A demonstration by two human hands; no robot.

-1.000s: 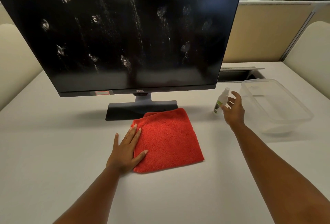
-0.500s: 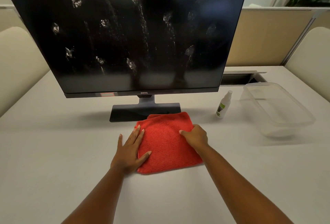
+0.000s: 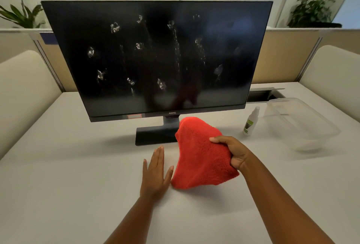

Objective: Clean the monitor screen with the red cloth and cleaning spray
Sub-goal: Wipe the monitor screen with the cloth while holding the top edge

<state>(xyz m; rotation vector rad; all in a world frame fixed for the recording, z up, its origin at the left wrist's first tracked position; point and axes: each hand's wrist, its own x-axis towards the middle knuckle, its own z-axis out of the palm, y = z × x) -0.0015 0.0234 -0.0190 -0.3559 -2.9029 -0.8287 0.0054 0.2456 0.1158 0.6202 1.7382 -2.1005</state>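
Gripping: right hand [image 3: 234, 153] bunches red cloth [image 3: 200, 158], ready for the wet monitor screen [image 3: 155, 57] ahead.
Left hand [image 3: 155, 171]: flat, empty, bracing just beside.

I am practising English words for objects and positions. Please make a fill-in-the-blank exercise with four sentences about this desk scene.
1. The right hand grips the red fluffy cloth, while the ____ hand lies flat on the white table.
2. The black flat monitor screen is covered with ____ spray spots.
3. The small white spray bottle stands ____ on the table.
4. The clear plastic container sits to the ____ of the bottle.

Missing words: left; whitish; upright; right
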